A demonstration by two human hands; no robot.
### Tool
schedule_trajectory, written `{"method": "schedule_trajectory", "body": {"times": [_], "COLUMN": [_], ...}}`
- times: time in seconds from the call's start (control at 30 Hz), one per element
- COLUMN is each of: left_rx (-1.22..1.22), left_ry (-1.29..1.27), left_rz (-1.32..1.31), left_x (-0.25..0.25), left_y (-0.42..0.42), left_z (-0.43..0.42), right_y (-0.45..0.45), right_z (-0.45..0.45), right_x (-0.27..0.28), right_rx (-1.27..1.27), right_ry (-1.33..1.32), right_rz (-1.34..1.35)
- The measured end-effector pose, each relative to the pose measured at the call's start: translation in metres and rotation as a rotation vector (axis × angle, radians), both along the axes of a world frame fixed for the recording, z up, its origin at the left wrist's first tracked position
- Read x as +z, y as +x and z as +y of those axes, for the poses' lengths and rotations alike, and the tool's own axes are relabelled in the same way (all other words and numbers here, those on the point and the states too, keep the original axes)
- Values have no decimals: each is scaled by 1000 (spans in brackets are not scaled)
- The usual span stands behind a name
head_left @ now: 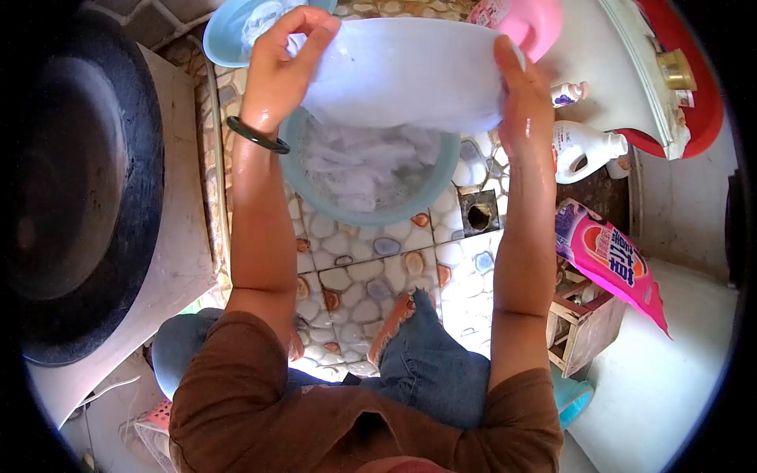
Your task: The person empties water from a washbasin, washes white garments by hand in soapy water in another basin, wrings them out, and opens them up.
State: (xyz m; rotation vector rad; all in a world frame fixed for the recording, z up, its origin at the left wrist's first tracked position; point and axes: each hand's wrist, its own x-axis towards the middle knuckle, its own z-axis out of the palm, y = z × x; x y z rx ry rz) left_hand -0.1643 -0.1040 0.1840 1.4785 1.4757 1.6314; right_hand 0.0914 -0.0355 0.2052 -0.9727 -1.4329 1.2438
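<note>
A wet white cloth [406, 75] is stretched wide between my two hands, above a light blue basin [364, 216]. My left hand [285, 59], with a dark bangle at its wrist, pinches the cloth's upper left corner. At the other end, my right hand [527, 106] grips the right edge, thumb on the near face. Soapy water and white laundry [363, 167] fill the basin, whose far side the raised cloth hides.
Another blue basin [224, 39] holds white cloth. A pink container [544, 27], white jug [585, 150] and pink detergent bag [615, 256] are at the right, near a wooden crate [585, 335]. A square drain [479, 214] opens in the pebble-patterned floor. A dark round pan [71, 165] stands left.
</note>
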Motion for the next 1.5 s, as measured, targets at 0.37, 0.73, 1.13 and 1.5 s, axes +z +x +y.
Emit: {"method": "schedule_trajectory", "body": {"times": [0.37,0.73,1.13,1.5], "left_rx": [174,129,15,-162], "left_ry": [-180,-353,-314,-306], "left_rz": [-365,-1090,-1235,-789], "left_x": [-46,-42,-69,-62], "left_y": [54,111,72,29], "left_z": [2,-19,-7,-9], "right_y": [-42,-84,-59,-42], "right_z": [-23,-45,0,4], "right_x": [-48,-63,-99,-49], "right_rx": [90,-101,-219,-118], "right_ry": [34,786,314,-177], "right_rz": [-157,-487,-256,-110]}}
